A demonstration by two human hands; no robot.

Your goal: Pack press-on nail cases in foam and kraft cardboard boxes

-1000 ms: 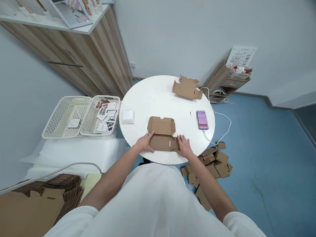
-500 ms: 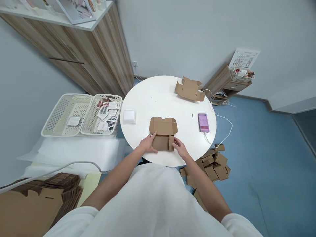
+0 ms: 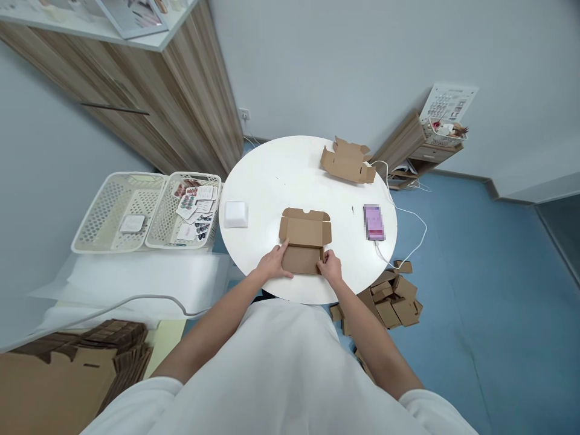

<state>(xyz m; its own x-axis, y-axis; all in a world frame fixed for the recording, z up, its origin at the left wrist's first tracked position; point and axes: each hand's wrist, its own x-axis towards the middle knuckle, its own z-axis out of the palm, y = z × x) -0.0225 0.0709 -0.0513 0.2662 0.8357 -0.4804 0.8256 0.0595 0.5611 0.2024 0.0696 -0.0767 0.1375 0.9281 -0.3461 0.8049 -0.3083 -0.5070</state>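
A brown cardboard box [image 3: 304, 232] lies on the round white table [image 3: 267, 175], its lid folded back with side flaps sticking out. Its shallow tray part is nearest my body. My left hand [image 3: 272, 264] grips the tray's left side, thumb and fingers spread along it. At the right side wall, my right hand [image 3: 331, 266] is closed, fingertips pinching the cardboard. That wall now stands up, partly hidden by the fingers. Farther back on the table rests another partly folded cardboard box [image 3: 348, 162].
A white square item [image 3: 236, 214] lies at the table's left, a phone [image 3: 374, 222] with a white cable at the right. Two plastic baskets [image 3: 118, 212] stand at left. Flattened cardboard [image 3: 58, 386] is stacked lower left; folded boxes [image 3: 394, 302] are piled at lower right.
The right-hand flap, folded inward over the tray before, now stands as a side wall. My right hand has gone from loosely curved beside it to pinching it.
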